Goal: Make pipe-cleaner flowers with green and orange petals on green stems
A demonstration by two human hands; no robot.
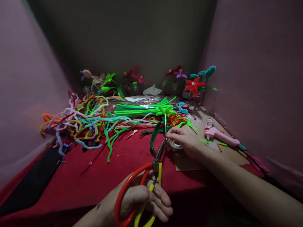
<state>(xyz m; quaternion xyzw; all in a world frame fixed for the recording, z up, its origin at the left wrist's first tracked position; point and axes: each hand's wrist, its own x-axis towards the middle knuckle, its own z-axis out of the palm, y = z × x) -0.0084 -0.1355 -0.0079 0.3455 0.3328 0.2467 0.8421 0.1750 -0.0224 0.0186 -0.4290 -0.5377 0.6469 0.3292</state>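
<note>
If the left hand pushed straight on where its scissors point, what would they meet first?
Likely the green flower's stem, pinched by the right hand, near the tips of the scissors; depth is unclear.

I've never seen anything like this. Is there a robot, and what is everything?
There is no robot, just a person's bare hands, seen by a camera worn on the head, facing forward and down. The left hand holds red-handled scissors, along with a yellow-handled tool. The right hand pinches the stem of a fuzzy green flower, near the blades. On the red-covered table lie a green bundle of fuzzy sticks, a tangle of colorful ones, and cardboard with a pink glue gun. More flowers stand behind.
</note>
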